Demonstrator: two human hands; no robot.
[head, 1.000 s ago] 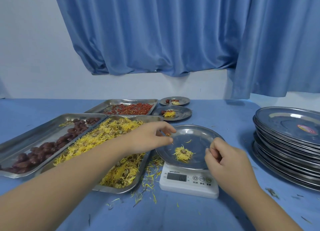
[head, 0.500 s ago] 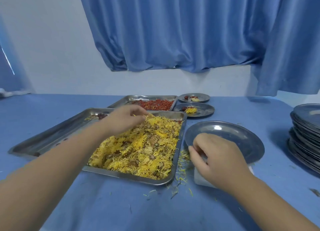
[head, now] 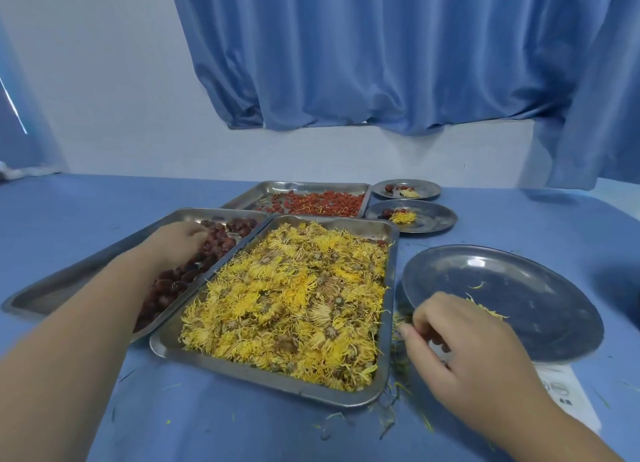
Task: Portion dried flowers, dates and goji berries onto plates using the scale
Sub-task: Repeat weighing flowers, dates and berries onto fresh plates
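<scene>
Blue desk (head: 242,427): left hand (head: 180,242), fingers buried in dates (head: 225,245), grip unclear; plate (head: 540,288) lies four o'clock, by loosely curled right hand (head: 464,354).

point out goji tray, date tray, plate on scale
goji tray (head: 313,186): head view, far wall
date tray (head: 69,285): head view, bare floor
plate on scale (head: 533,288): head view, bare middle
</scene>
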